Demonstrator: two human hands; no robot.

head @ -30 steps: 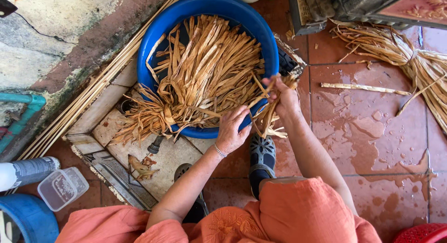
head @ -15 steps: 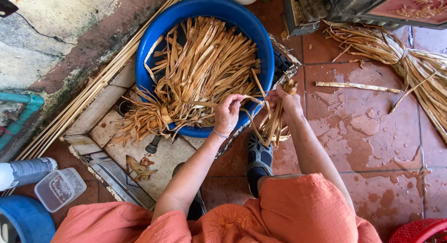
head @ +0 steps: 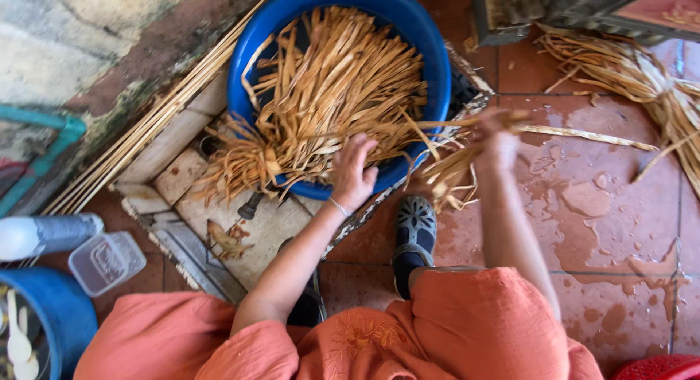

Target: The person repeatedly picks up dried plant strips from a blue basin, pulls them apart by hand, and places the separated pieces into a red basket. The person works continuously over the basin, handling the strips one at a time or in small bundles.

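One blue round basin (head: 430,67), heaped with tan fibre strips (head: 328,88) too many to count; two hands, left hand (head: 352,172) and right hand (head: 498,143); one loose bundle of strips (head: 448,176) at the right hand; one further pile of strips (head: 642,81) on the floor; one grey sandal (head: 414,230); one clear plastic tub (head: 106,262); one plastic bottle (head: 47,234); one blue bucket (head: 55,314); one red container rim (head: 660,367)

Both arms extended; left hand (head: 353,172) spread, right hand (head: 497,141) blurred, seemingly clenched
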